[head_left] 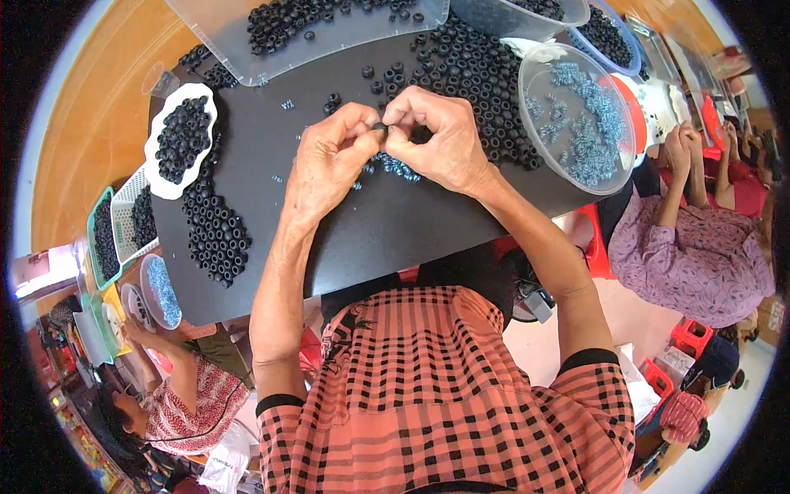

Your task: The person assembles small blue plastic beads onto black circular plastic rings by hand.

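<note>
My left hand [329, 165] and my right hand [444, 136] meet over the dark table, fingertips almost touching. Between them is a small black round plastic piece [379, 127], pinched by the left thumb and forefinger. The right thumb and forefinger are pressed together at its edge; whatever they hold is too small or hidden. Beneath the hands lies a small heap of bluish metal springs [397, 167], partly covered. Many loose black ring-shaped pieces [485, 90] spread beyond and to the right of my right hand.
A round clear tub of springs [592, 185] stands at the right. At the left are a white scalloped plate [155, 148] of black pieces and a loose pile [218, 239]. A large clear bin [329, 53] stands at the back. Other people sit at both sides.
</note>
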`<move>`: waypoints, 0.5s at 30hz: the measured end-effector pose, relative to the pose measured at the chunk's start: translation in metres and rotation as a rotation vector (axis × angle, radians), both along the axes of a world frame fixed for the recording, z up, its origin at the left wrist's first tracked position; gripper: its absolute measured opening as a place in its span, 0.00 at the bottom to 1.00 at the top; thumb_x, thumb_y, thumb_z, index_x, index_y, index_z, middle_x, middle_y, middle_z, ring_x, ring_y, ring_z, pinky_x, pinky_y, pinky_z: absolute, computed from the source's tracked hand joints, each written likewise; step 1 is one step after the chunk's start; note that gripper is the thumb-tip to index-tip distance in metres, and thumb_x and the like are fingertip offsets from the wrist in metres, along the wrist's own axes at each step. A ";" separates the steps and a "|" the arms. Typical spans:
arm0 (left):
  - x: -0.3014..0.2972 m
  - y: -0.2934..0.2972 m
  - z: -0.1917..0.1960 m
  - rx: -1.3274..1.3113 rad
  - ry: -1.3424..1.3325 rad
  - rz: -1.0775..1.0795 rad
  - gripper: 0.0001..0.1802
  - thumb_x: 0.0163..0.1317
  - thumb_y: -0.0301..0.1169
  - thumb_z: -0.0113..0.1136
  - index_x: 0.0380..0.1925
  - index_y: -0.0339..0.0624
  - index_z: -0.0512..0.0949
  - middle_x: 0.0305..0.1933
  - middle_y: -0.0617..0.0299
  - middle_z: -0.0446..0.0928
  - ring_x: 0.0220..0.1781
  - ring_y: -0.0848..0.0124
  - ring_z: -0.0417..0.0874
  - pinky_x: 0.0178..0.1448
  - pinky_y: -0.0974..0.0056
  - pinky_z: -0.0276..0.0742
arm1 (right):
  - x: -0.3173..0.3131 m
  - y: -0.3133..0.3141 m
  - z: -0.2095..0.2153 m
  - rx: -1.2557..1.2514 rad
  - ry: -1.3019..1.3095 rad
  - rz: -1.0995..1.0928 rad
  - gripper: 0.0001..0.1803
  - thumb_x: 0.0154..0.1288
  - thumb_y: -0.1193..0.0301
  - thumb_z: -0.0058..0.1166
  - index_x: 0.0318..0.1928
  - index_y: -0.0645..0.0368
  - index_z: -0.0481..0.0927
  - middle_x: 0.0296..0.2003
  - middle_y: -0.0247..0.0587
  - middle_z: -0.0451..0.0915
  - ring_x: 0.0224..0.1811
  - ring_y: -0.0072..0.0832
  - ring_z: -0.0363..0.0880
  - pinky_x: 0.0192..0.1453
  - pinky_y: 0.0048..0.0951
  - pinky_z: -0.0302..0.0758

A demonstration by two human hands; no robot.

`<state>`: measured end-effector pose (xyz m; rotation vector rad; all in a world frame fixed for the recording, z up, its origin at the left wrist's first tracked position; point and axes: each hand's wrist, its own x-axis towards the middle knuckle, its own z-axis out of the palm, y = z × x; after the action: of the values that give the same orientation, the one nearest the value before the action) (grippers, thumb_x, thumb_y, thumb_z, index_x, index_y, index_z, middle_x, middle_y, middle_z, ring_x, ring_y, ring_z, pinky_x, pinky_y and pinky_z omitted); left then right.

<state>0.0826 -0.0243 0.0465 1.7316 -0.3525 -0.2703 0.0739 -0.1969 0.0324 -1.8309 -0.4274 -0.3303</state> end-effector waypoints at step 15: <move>0.008 0.005 -0.012 -0.297 0.270 -0.118 0.11 0.66 0.33 0.52 0.35 0.36 0.77 0.29 0.63 0.80 0.31 0.76 0.77 0.40 0.71 0.73 | -0.001 -0.002 0.004 -0.038 -0.127 0.015 0.07 0.49 0.80 0.59 0.30 0.64 0.76 0.24 0.36 0.79 0.25 0.19 0.80 0.31 0.21 0.76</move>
<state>0.0905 -0.0194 0.0343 1.3644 -0.2813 -0.5060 0.0734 -0.1986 0.0364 -1.8493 -0.5381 -0.4322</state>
